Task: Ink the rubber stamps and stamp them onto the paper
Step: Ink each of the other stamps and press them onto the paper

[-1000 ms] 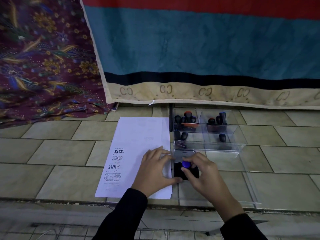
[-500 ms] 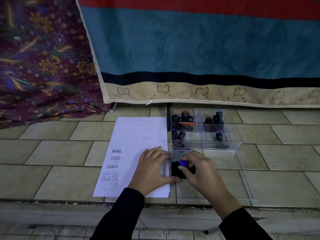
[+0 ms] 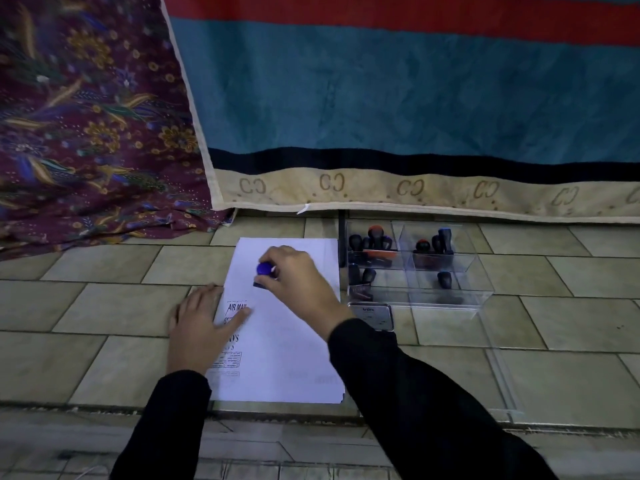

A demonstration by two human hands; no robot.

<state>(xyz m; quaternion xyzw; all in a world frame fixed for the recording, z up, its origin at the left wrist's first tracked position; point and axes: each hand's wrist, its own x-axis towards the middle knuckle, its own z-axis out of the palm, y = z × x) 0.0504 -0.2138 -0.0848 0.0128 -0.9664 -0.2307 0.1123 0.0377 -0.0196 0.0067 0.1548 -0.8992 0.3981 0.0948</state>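
Observation:
A white sheet of paper [image 3: 284, 341] lies on the tiled floor, with several stamped marks such as "AIR MAIL" down its left side. My right hand [image 3: 298, 285] grips a rubber stamp with a blue knob [image 3: 265, 270] and holds its base against the upper part of the sheet. My left hand [image 3: 201, 327] rests flat on the paper's left edge, fingers straight, covering some of the marks. The ink pad [image 3: 372, 315] sits to the right of the paper, partly hidden by my right sleeve.
A clear plastic organiser [image 3: 446, 271] with several black-handled stamps stands right of the paper. Its clear lid [image 3: 498, 382] lies flat in front of it. A striped blanket [image 3: 398, 116] and a floral cloth [image 3: 86, 133] hang behind. A step edge [image 3: 104, 408] runs along the near side.
My right hand has carried the blue-knobbed stamp from the ink pad left onto the upper paper. My left hand has slid from beside the pad to the paper's left edge.

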